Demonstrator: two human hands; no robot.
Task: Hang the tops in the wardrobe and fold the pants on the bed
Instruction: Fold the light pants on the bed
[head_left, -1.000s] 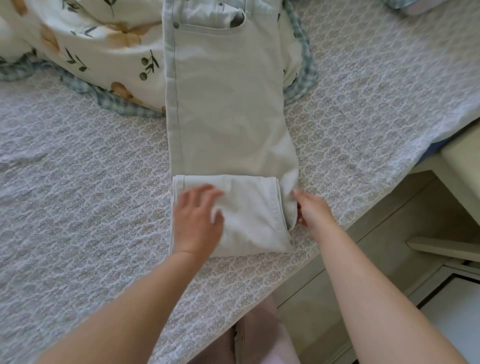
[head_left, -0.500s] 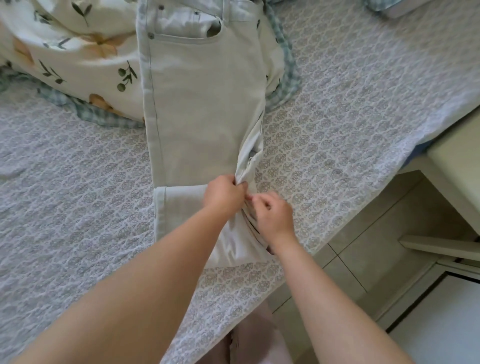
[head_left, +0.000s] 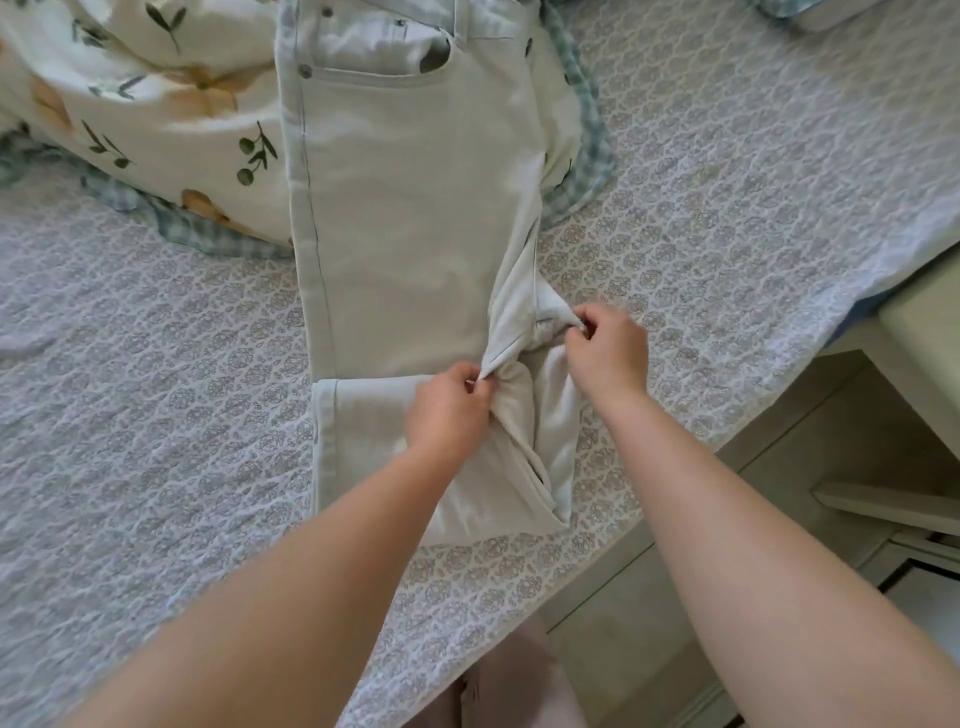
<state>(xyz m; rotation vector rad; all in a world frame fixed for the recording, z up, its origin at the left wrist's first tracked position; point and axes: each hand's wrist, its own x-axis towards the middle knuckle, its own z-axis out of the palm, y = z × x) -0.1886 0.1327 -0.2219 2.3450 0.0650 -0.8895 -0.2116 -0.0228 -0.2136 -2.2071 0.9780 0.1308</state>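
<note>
The pants lie on the bed, waistband over the quilt.

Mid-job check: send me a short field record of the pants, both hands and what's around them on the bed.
garment: pale pants, lying lengthwise, waistband at the far end
fold: lower legs turned up once; right side bunched and twisted
left hand: pinches the cloth at the fold's upper edge
right hand: pinches the bunched cloth at the pants' right edge
surface: patterned bedspread, near its edge
nearby: floral quilt under the waistband end
</note>
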